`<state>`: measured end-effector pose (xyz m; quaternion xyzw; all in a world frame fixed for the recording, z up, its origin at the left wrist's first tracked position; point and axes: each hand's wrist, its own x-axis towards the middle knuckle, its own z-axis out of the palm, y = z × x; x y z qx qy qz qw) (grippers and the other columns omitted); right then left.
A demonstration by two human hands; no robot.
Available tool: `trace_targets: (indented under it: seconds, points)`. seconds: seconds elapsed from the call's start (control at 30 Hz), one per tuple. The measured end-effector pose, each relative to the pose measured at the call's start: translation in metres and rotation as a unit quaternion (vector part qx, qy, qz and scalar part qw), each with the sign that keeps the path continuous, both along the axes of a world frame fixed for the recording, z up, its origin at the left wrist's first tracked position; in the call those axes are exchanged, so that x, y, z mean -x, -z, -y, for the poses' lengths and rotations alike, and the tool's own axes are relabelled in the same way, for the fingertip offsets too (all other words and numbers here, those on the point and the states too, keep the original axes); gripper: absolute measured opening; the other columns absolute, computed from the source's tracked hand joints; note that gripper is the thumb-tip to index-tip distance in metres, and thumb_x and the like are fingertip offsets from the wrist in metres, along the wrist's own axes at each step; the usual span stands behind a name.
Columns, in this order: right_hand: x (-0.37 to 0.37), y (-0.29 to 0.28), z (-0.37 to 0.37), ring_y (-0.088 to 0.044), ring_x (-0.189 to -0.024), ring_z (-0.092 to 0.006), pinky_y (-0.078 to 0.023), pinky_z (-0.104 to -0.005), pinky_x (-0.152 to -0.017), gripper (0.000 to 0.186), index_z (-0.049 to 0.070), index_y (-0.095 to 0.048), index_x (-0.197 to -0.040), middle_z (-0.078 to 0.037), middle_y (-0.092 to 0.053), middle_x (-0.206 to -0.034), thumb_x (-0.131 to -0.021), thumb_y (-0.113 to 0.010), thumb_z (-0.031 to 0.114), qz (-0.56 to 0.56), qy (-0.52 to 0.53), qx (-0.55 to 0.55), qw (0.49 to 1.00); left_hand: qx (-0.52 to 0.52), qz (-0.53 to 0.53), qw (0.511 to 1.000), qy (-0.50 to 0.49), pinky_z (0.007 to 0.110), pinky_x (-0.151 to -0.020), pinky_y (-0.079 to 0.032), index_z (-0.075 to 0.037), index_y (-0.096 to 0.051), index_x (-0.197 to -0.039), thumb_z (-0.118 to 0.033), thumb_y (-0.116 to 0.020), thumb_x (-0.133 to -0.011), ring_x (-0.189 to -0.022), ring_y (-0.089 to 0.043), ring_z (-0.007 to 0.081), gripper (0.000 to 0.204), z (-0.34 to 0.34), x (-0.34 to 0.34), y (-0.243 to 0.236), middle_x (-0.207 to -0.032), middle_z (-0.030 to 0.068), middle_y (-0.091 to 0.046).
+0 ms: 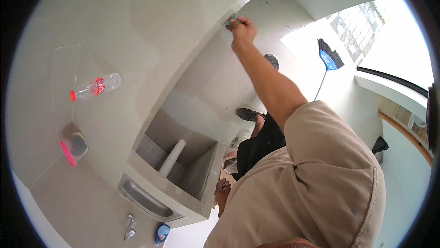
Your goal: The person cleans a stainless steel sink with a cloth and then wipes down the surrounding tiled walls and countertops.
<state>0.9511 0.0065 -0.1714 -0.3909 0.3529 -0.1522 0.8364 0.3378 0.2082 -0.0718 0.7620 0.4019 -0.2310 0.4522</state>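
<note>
At the upper middle, my right hand (243,30) is closed on a small green cloth (231,19) at the front edge of the pale tiled counter (114,28). Low in the middle, beside my body, my left hand (222,193) has its fingers curled; what they hold, if anything, I cannot make out. On the counter to the left lie a clear plastic bottle (91,87) with a red cap and label, and a container (75,147) with a pink lid.
A steel sink (146,195), tap (129,227) and blue item (161,233) sit lower left. A white pipe (172,158) stands in the open space under the counter. A blue broom (329,60) leans at the right, beside a bright opening (398,41). My shoes (247,114) are on the floor below.
</note>
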Motion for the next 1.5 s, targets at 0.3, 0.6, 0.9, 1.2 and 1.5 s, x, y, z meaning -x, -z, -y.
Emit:
trace_targets:
  seconds: [0.3,0.6,0.9,1.2,1.5]
  points:
    - [-0.05,-0.07,0.122,-0.066,-0.083,-0.0203,-0.052,-0.0345,-0.076,0.019,-0.001,-0.072,-0.107,-0.008,-0.069,-0.088,-0.091,-0.068,0.008,0.053,0.0,0.384,0.922,0.075,-0.051,0.987,-0.133,0.039,-0.091,-0.056,0.001,-0.068,-0.116,-0.027,-0.064,-0.098,-0.091,-0.07,0.0243,0.033,-0.015,0.039,0.035,-0.098,0.0112,-0.071]
    - [-0.059,-0.082,0.108,-0.07,-0.085,-0.0289,-0.054,-0.0377,-0.078,0.021,0.007,-0.079,-0.094,-0.013,-0.07,-0.089,-0.08,-0.068,-0.004,0.136,-0.056,0.646,0.749,0.043,-0.034,0.998,-0.033,0.039,-0.08,-0.059,0.003,-0.068,-0.117,-0.021,-0.063,-0.097,-0.09,-0.076,0.0277,0.031,-0.015,0.019,0.051,-0.104,0.0202,-0.074]
    - [-0.035,-0.081,0.076,-0.067,-0.088,-0.0345,-0.054,-0.0428,-0.079,0.032,0.006,-0.074,-0.096,-0.016,-0.068,-0.091,-0.072,-0.064,-0.011,0.176,-0.129,0.672,0.707,-0.051,0.012,0.989,0.135,0.039,-0.081,-0.058,0.002,-0.067,-0.119,-0.017,-0.062,-0.098,-0.091,-0.075,0.0274,0.029,0.017,-0.088,-0.022,-0.107,0.0177,-0.074]
    - [-0.059,0.001,0.108,-0.064,-0.083,-0.0172,-0.056,-0.0339,-0.078,0.016,0.0,-0.066,-0.095,-0.011,-0.068,-0.087,-0.081,-0.071,-0.007,-0.008,-0.012,0.355,0.935,0.05,-0.092,0.988,-0.113,0.037,-0.081,-0.057,0.002,-0.067,-0.122,-0.015,-0.064,-0.095,-0.089,-0.073,0.0249,0.031,0.017,-0.021,-0.001,-0.105,0.0184,-0.074]
    - [0.027,-0.009,-0.027,-0.066,-0.083,-0.02,-0.056,-0.0328,-0.078,0.021,0.0,-0.06,-0.097,-0.011,-0.065,-0.094,-0.081,-0.068,-0.011,0.015,-0.061,0.117,0.991,-0.019,-0.041,0.996,-0.071,0.036,-0.081,-0.057,0.002,-0.065,-0.123,-0.018,-0.06,-0.1,-0.093,-0.075,0.0252,0.031,0.044,-0.03,-0.038,-0.106,0.0171,-0.075]
